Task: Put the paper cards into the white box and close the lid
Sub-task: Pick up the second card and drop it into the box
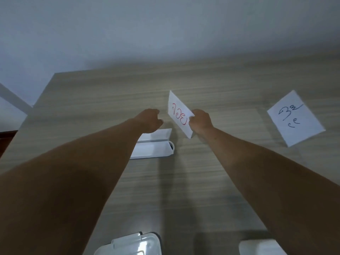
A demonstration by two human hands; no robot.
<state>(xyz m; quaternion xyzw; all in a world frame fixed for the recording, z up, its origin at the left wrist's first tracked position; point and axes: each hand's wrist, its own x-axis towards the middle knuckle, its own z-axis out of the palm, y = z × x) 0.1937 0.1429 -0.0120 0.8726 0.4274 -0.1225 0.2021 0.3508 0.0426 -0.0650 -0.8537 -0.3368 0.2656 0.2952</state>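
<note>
My right hand grips a white paper card with red writing by its right edge and holds it tilted above the table. Just left of that card, my left hand is curled with nothing visible in it. Below my left hand the white box lies open on the table, its lid folded back; my left forearm hides its left part. A second white card with dark writing lies flat on the table at the far right.
The wooden table ends at the left and meets a pale wall at the back. A white plastic container sits at the near edge, and another white object lies at the bottom right.
</note>
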